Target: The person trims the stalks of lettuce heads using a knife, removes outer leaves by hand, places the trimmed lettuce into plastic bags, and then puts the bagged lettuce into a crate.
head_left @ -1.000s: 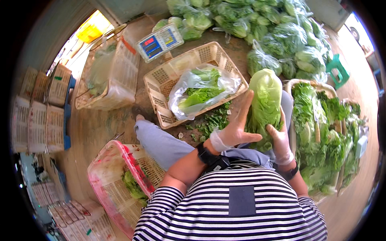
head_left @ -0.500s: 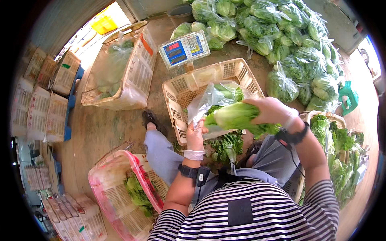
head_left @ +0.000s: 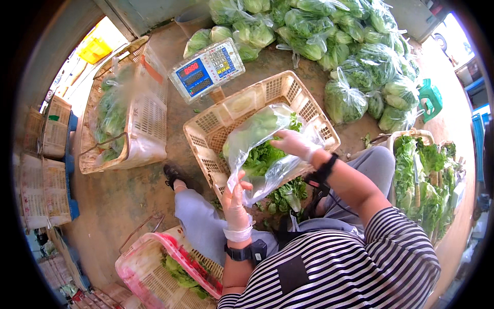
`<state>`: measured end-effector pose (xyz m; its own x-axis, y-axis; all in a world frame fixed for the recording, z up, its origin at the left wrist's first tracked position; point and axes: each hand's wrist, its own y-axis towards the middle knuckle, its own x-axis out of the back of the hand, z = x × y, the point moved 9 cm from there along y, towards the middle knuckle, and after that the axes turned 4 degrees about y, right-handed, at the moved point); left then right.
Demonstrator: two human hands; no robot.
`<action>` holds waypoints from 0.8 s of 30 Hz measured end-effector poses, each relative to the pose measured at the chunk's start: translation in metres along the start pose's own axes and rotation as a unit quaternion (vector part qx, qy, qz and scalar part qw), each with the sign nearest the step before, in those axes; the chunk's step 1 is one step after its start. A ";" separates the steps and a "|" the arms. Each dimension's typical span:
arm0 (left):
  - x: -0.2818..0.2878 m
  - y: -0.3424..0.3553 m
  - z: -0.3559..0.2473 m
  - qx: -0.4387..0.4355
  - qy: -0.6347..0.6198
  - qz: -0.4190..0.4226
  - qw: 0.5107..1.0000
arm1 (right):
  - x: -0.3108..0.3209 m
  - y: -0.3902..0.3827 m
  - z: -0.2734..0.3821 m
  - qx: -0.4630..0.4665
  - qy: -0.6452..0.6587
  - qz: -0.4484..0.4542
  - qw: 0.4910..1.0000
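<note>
Low in the bag's front, my left hand (head_left: 236, 194) in a clear glove is closed on the rim of a plastic bag (head_left: 237, 159). The bag lies in a tan plastic crate (head_left: 201, 134) with leafy lettuce (head_left: 261, 157) inside it. My right hand (head_left: 292, 143), also gloved, reaches over the bag's mouth from the right, fingers loosely extended at the lettuce and plastic. Loose leaves (head_left: 288, 194) lie on the floor below the crate. A scale display (head_left: 206, 69) stands behind it.
Bagged greens (head_left: 350, 41) pile up behind. A tall crate of vegetables (head_left: 149, 108) stands left, stacked crates (head_left: 54, 190) beyond. A pink-rimmed crate (head_left: 131, 262) is lower left. A container of greens (head_left: 422, 180) and a green stool (head_left: 431, 100) are right.
The long lettuce head I carried has gone down into the bag. My right hand has moved left and up off it; my left hand has come slightly lower, still at the bag.
</note>
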<state>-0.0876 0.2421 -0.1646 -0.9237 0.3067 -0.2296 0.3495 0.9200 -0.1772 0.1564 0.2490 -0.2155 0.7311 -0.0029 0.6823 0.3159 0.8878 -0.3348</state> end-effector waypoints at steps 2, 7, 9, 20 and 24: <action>0.002 0.000 0.000 -0.008 0.003 -0.027 1.000 | 0.031 -0.008 -0.023 -0.004 0.223 0.005 0.975; 0.014 -0.001 0.003 -0.002 -0.005 -0.108 0.994 | 0.071 0.025 -0.048 -0.021 -0.192 -0.128 0.973; 0.032 0.004 0.022 -0.005 -0.032 -0.156 0.987 | 0.036 0.044 -0.081 -0.034 -0.187 -0.062 0.980; 0.058 0.012 0.010 -0.058 -0.122 -0.227 0.965 | 0.214 -0.138 -0.120 0.201 0.617 -0.187 0.738; 0.053 0.000 0.011 -0.085 -0.114 -0.233 0.962 | 0.247 -0.208 -0.067 0.272 0.744 -0.263 0.551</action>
<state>-0.1346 0.2556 -0.1868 -0.9085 -0.1933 -0.3705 -0.1436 0.9770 -0.1576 0.3113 0.0326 -0.0209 0.4391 -0.3407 -0.8313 0.7882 0.5901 0.1744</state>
